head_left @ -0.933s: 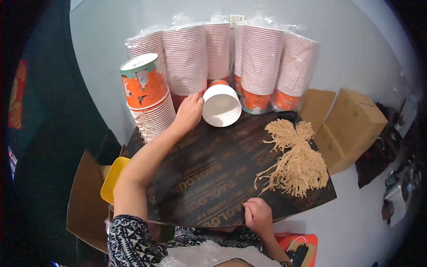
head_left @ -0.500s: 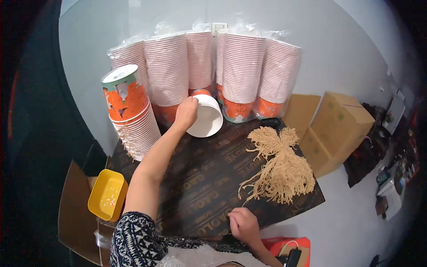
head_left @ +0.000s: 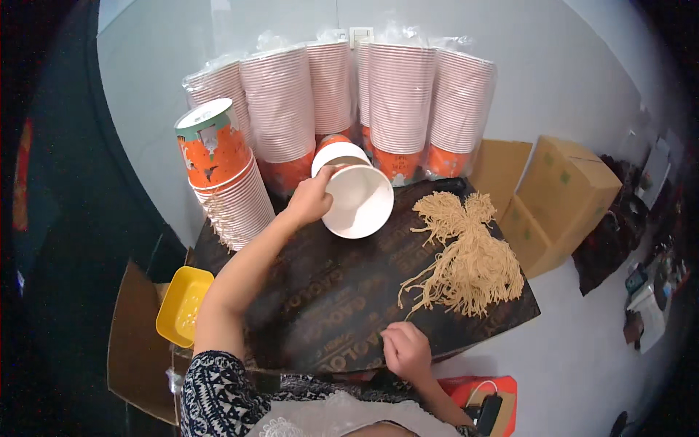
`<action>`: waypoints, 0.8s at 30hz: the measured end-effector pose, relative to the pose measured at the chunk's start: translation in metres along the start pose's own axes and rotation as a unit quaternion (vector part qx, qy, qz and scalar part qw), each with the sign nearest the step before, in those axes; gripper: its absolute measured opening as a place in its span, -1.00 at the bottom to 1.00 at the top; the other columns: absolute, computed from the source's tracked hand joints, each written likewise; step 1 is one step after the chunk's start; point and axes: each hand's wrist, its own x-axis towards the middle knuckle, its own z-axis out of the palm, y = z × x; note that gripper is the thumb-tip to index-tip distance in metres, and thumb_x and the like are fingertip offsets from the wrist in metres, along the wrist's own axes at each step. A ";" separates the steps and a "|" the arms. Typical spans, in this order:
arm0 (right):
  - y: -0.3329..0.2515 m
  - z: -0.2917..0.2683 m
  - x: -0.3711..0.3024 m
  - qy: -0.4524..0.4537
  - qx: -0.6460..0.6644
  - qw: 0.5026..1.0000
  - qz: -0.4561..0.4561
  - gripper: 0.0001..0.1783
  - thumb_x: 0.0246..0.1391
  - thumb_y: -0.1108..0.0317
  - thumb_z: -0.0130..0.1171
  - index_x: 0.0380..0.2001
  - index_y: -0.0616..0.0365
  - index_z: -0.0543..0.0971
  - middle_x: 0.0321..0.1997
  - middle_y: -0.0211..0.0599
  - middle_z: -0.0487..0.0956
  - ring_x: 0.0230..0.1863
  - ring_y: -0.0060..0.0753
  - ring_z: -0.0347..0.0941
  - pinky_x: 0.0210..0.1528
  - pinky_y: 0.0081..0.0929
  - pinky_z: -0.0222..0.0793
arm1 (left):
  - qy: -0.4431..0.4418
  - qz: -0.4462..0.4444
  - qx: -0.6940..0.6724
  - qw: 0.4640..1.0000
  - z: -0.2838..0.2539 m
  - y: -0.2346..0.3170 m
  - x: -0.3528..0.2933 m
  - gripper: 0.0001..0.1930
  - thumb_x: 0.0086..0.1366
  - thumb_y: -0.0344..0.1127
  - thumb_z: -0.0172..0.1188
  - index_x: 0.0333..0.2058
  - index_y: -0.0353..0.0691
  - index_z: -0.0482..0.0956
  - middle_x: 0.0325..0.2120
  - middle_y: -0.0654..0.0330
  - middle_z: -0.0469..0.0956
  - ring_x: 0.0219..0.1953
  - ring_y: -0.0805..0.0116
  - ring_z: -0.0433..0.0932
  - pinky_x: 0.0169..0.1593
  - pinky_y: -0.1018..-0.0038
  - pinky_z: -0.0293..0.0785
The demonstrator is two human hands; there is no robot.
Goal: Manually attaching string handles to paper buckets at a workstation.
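Observation:
My left hand [head_left: 312,200] pinches the rim of a white-lined paper bucket [head_left: 360,204], its mouth tilted toward me. Just behind lies another paper bucket [head_left: 336,151] on its side, white inside and orange outside, partly covered by the held one. At the near edge of the table, my right hand [head_left: 406,351] is closed; a thin pale strand shows by its fingertips, but what the fingers hold is hidden. A bundle of tan cords [head_left: 477,262] lies beyond it to the right. Left of my forearm stands an upside-down stack of orange and green buckets [head_left: 218,156], with cords hanging along its side.
Tall bucket stacks in clear plastic [head_left: 280,105] line the wall behind the dark printed tabletop [head_left: 313,313]. A yellow tub [head_left: 182,309] with small white bits sits at the left beside an open carton [head_left: 135,349]. Cardboard boxes [head_left: 564,197] stand to the right.
My left hand has drawn a bucket toward me and rightward, away from the one lying behind it. The right hand stays closed near the table edge. The whole view has shifted slightly.

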 end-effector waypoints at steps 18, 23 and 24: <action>-0.049 0.054 0.059 0.062 0.105 0.992 -0.013 -0.86 0.02 0.54 0.21 -0.29 0.29 0.57 -0.29 -0.13 0.55 -0.26 -0.03 0.46 -0.15 -0.26 0.35 | 0.053 0.057 0.002 0.997 -0.092 0.138 -0.156 -0.81 0.30 -0.35 0.05 -0.22 -0.32 0.56 -0.39 -0.19 0.58 -0.08 -0.23 0.54 -0.06 0.07 0.48; -0.061 0.059 0.049 -0.008 0.233 0.969 0.087 -0.94 0.12 0.56 0.14 -0.32 0.32 0.56 -0.35 -0.18 0.51 -0.29 -0.34 0.49 -0.26 -0.49 0.37 | 0.018 0.048 -0.160 0.986 -0.065 0.111 -0.195 -0.59 0.25 -0.57 0.00 0.10 -0.39 0.42 0.17 -0.11 0.41 0.31 -0.02 0.30 0.37 0.19 0.13; -0.059 0.061 0.046 -0.001 0.245 0.966 0.080 -0.93 0.13 0.55 0.15 -0.30 0.31 0.55 -0.34 -0.20 0.51 -0.37 -0.37 0.45 -0.33 -0.50 0.35 | 0.045 0.038 -0.180 0.982 -0.060 0.113 -0.197 -0.60 0.22 -0.60 0.02 0.07 -0.39 0.43 0.15 -0.12 0.43 0.31 -0.04 0.31 0.38 0.14 0.11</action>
